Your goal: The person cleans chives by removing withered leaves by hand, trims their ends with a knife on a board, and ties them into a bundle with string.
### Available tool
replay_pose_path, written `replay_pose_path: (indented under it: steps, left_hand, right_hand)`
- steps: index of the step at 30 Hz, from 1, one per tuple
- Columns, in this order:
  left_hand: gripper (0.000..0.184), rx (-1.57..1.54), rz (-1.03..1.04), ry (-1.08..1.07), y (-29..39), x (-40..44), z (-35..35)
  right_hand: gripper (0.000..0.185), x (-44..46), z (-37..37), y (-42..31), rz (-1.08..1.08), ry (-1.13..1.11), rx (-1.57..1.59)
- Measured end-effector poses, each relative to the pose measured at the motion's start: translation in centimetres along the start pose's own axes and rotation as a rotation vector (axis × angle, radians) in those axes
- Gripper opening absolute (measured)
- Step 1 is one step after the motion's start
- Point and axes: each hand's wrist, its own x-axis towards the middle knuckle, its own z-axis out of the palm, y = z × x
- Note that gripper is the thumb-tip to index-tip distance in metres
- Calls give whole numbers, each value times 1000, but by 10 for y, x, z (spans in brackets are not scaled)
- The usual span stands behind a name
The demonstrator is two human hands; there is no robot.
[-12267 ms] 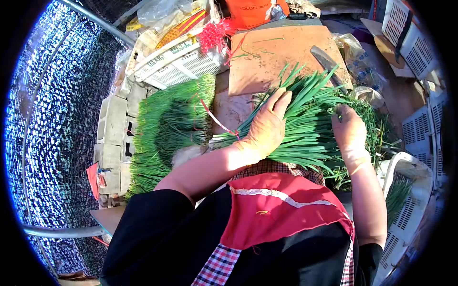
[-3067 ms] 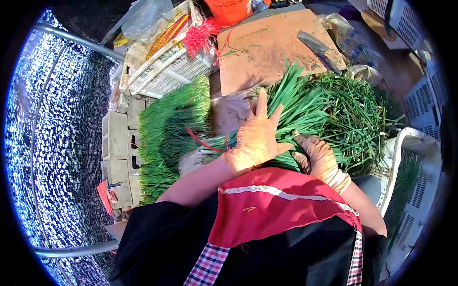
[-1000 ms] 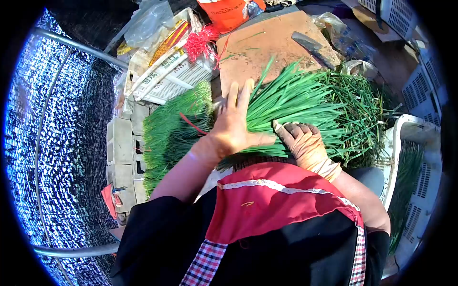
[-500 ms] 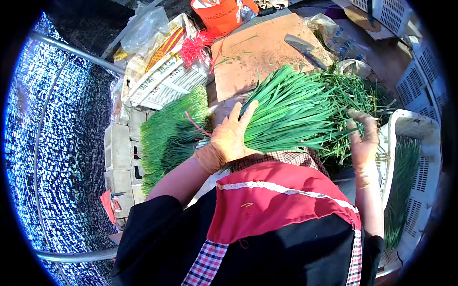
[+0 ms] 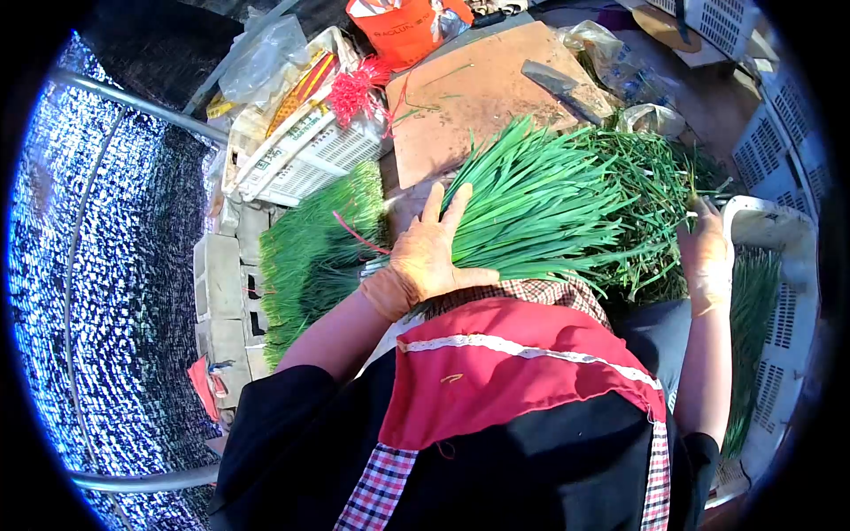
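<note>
A thick bundle of long green leaves, which look like garlic chives [image 5: 540, 208], lies across my lap. My left hand [image 5: 429, 257], in a thin orange-tan glove, rests against its left end with fingers and thumb spread. To the right is a looser, tangled heap of greens [image 5: 655, 168]. My right hand [image 5: 707, 252], gloved alike, is at that heap's right edge beside the white crate. Its fingers are curled, with thin stalk ends at the tips; what it grips is too small to make out.
Upright chives [image 5: 314, 257] stand packed at left, with a pink tie [image 5: 359, 232]. Ahead is a brown board [image 5: 478, 97] bearing a broad knife [image 5: 562, 88]. Pink string [image 5: 359, 93] hangs by a white basket [image 5: 310, 159]. A white crate [image 5: 770, 212] with greens stands at right.
My right hand has moved right and slightly outward, from over the loose heap to its right edge, and its fingers have curled in. My left hand stays spread on the bundle.
</note>
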Motion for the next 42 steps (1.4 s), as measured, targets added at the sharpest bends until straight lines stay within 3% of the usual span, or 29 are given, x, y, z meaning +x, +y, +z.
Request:
replay_pose_path:
  steps: [1, 3, 4, 6, 7, 8, 9, 10, 11, 12, 14, 15, 16, 18, 20, 22, 24, 26, 28, 29, 33, 35, 36, 39, 40, 42]
  left_hand:
    - [119, 19, 13, 23, -3, 3, 5]
    - [116, 10, 24, 38, -5, 5, 8]
    - [114, 1, 29, 56, -5, 5, 9]
    - [105, 53, 8, 48, -2, 4, 10]
    - [101, 93, -16, 73, -1, 5, 13]
    - [97, 132, -39, 103, 0, 5, 15]
    - [86, 194, -21, 139, 1, 5, 17]
    - [86, 196, -28, 141, 3, 6, 16]
    - [81, 200, -78, 106, 7, 8, 14]
    - [77, 203, -127, 67, 8, 11, 12]
    - [66, 192, -134, 104, 0, 17, 15]
    - [63, 132, -119, 164, -7, 19, 18]
    - [59, 74, -105, 224, -12, 20, 19]
    - [54, 28, -112, 259, -11, 17, 17]
    - [53, 15, -52, 359, -14, 17, 22]
    - [53, -57, -70, 351, -9, 16, 17]
    - [53, -169, -142, 319, -9, 18, 17]
    - [53, -223, -185, 291, -10, 19, 11]
    - [54, -261, -147, 353, -25, 23, 19]
    - [55, -169, 5, 501, -31, 25, 21]
    - [55, -184, -40, 461, -39, 28, 24]
    - [55, -262, -91, 435, -36, 28, 23]
    - [55, -266, -91, 435, -37, 29, 24]
    - [56, -285, -80, 411, -40, 29, 24]
    - [55, -291, -88, 396, -39, 29, 23]
    - [54, -303, -105, 365, -36, 27, 20]
  right_hand:
    - [27, -5, 7, -4, 114, -47, 205]
    - [25, -11, 16, -18, 110, -125, 655]
    - [22, -15, 9, -24, 227, -227, 469]
    - [21, -13, 6, -48, 377, -263, 395]
    - [26, -8, 6, -50, 521, -403, 556]
    - [26, -8, 10, -45, 515, -403, 561]
    - [29, -9, 17, -36, 289, -273, 456]
    - [32, -10, 21, -31, 65, -143, 349]
    - [43, -11, 21, -36, 90, -58, 275]
    - [37, -11, 18, -34, 22, 12, 236]
    - [29, -11, 36, -4, 291, -134, 762]
    - [25, -7, 24, -18, 437, -78, 1037]
    - [26, 0, 3, -33, 556, -93, 965]
    - [27, 6, -18, -60, 363, 49, 1119]
    - [32, 5, -54, -114, 139, 38, 938]
    - [42, -1, -45, -148, -464, 32, 670]
    - [50, -2, -19, -178, -818, -469, 560]
    - [55, -39, 26, -184, -895, -354, 343]
    - [58, -47, 32, -184, -869, -391, 389]
    - [61, -50, 34, -184, -831, -429, 432]
    - [54, -47, 31, -182, -842, -383, 466]
    - [49, -45, 30, -180, -678, -514, 651]
    - [38, -45, 24, -181, -569, -440, 765]
    - [17, -45, 44, -182, 8, -371, 1100]
    - [22, -41, 47, -179, 298, -506, 1233]
    - [30, -34, 43, -183, 440, -478, 1262]
